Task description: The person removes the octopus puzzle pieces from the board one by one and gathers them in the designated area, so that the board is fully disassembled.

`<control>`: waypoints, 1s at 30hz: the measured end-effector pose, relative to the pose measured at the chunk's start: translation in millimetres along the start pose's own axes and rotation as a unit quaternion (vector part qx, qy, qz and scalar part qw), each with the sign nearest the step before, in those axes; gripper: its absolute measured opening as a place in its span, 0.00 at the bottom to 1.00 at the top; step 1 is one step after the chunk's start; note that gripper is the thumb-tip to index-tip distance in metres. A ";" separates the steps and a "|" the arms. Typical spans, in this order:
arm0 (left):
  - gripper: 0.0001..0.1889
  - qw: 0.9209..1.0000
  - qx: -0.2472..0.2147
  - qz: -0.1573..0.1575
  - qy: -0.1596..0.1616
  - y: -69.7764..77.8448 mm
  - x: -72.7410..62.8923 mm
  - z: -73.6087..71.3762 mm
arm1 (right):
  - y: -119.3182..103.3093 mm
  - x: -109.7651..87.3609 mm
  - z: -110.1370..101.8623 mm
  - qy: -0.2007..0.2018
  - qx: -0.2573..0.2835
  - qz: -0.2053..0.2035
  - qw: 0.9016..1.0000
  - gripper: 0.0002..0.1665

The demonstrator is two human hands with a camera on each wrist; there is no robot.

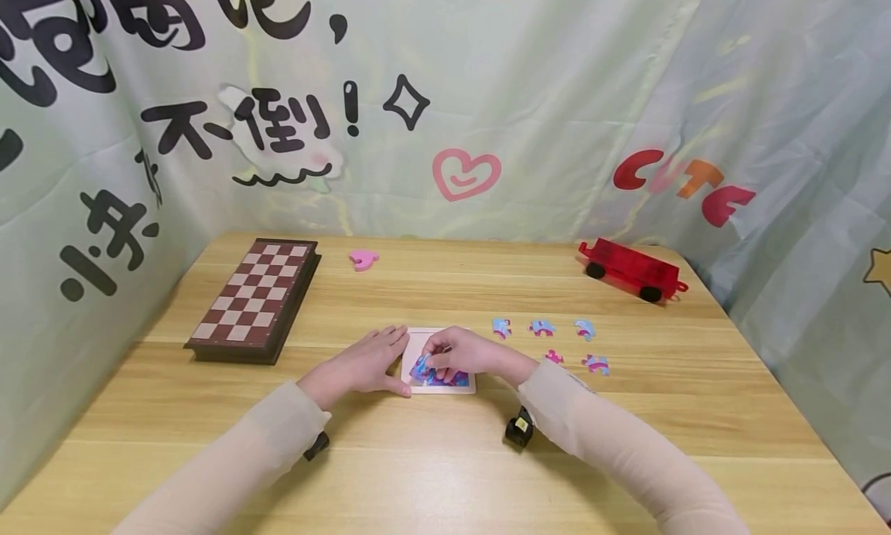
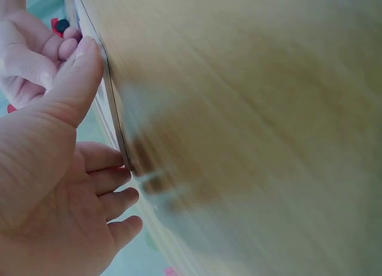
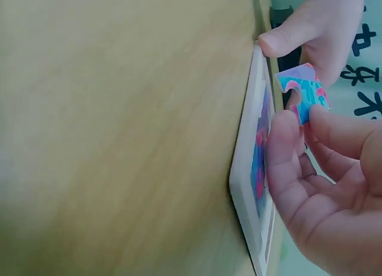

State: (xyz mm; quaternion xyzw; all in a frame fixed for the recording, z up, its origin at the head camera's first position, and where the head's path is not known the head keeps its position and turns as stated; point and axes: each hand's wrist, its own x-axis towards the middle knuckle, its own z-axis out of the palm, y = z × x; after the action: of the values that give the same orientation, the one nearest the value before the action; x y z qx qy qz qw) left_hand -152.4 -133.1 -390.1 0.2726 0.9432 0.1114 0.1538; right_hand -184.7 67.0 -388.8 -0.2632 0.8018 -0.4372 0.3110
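A white puzzle tray (image 1: 440, 335) lies flat on the table with joined blue and purple pieces (image 1: 455, 379) along its near side. My left hand (image 1: 365, 362) rests at the tray's left edge, thumb at the near corner and fingers at the far one. Above the tray, my right hand (image 1: 462, 351) pinches a puzzle piece (image 3: 305, 91) between thumb and fingers. That piece is blue with pink and lilac and is tilted up off the tray in the right wrist view. My right hand hides part of the tray in the head view.
Several loose puzzle pieces (image 1: 542, 328) lie right of the tray. A checkered game board box (image 1: 254, 295) stands at the left, a pink toy piece (image 1: 363, 260) at the back, and a red toy wagon (image 1: 632, 268) at the back right. A printed curtain (image 1: 543, 110) hangs behind the table.
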 end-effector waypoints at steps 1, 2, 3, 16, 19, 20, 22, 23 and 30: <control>0.49 1.000 0.000 0.000 0.000 0.0 0.2 0.0 | -0.4 -2.1 -1.3 0.004 0.006 -0.001 1.000 0.04; 0.49 1.000 0.001 0.001 0.000 0.1 0.3 -0.1 | -0.6 -4.3 -2.9 0.008 0.010 -0.004 1.000 0.04; 0.49 1.000 0.000 0.002 0.002 0.2 0.3 -0.2 | -0.6 -7.1 -4.9 0.013 0.013 -0.006 1.000 0.05; 0.48 1.000 0.009 0.010 0.001 1.8 -2.1 -1.1 | 28.0 -67.4 -44.2 0.039 -0.013 -0.020 0.999 0.02; 0.48 1.000 0.009 0.009 0.000 1.4 -2.6 -0.9 | 36.0 -81.9 -47.9 0.031 -0.021 -0.015 0.999 0.03; 0.48 1.000 0.009 0.008 0.000 1.6 -2.8 -1.0 | 38.3 -86.3 -48.8 0.028 -0.022 -0.012 0.999 0.03; 0.48 1.000 0.006 0.008 0.000 1.4 -2.7 -0.8 | 42.1 -94.2 -49.9 0.021 -0.024 -0.005 0.999 0.03; 0.48 1.000 0.004 0.008 0.000 1.5 -2.8 -1.0 | 44.1 -97.5 -50.1 0.017 -0.024 -0.001 1.000 0.03; 0.49 1.000 0.002 0.004 -0.002 1.1 -1.4 -0.6 | 53.8 -109.6 -45.9 0.005 -0.063 0.003 0.998 0.02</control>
State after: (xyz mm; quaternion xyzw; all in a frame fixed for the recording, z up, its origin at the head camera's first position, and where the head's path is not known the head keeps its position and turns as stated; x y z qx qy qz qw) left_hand -150.9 -133.1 -388.9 0.2770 0.9420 0.1093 0.1547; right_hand -153.0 193.5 -386.4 -0.2777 0.8303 -0.3858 0.2909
